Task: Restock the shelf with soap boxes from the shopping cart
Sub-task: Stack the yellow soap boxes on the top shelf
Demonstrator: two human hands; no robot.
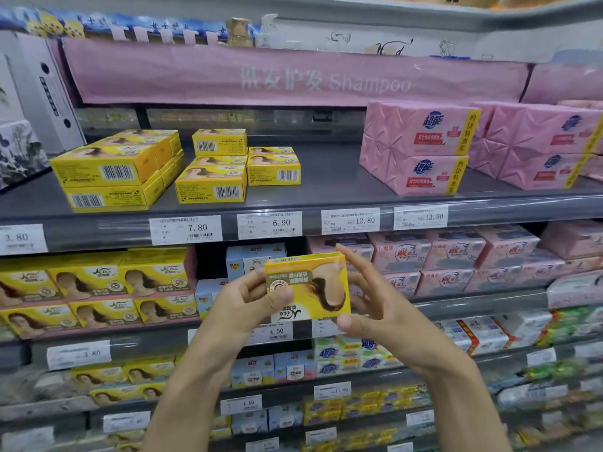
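I hold one yellow soap box in front of the shelves, its print upside down to me. My left hand grips its left end, thumb on the front face. My right hand is at its right end, thumb under the lower right corner and fingers straight behind the box. On the grey upper shelf lie stacks of the same yellow boxes: a left stack, a middle stack and a low stack. The shopping cart is out of view.
Pink soap packs stand at the right of the upper shelf, with bare shelf between them and the yellow stacks. Price tags line the shelf edge. Lower shelves hold yellow, blue and pink soap boxes. A pink Shampoo banner hangs above.
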